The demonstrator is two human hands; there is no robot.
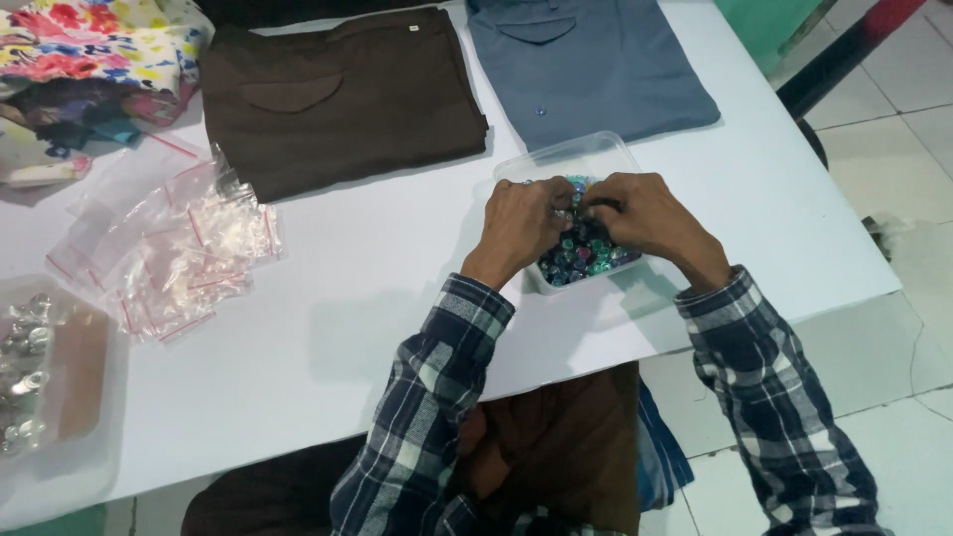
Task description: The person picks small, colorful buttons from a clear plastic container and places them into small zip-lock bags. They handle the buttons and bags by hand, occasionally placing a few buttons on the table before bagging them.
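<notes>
Plaid sleeves: dark blue-and-white check, both forearms reaching forward over the counter (328,328).
Left hand (521,223): curled, fingers tucked down into the tub, knuckles up; what it pinches is hidden.
Right hand (645,213): likewise curled, fingertips meeting the left's over the beads; grip pressed together, contents unclear.
Beads (586,256): small, mixed blue, green and dark, heaped in the tub directly under both hands.
Tub (586,157): clear plastic, rectangular, long axis running away from the person and tilted slightly right; near end covered by the hands.
Nearer hand: neither, both sit equally over the tub.
Beyond tub: folded blue-grey trousers (591,65); to their left, folded brown trousers (338,99).
Far left: loose pile of small clear zip bags (179,248) with red strips; floral cloth (89,50) at the corner.
Left edge: second clear container (50,382) holding silvery pieces, cut off by frame.
Hard to tell: whether a single bead is held between the fingertips.
</notes>
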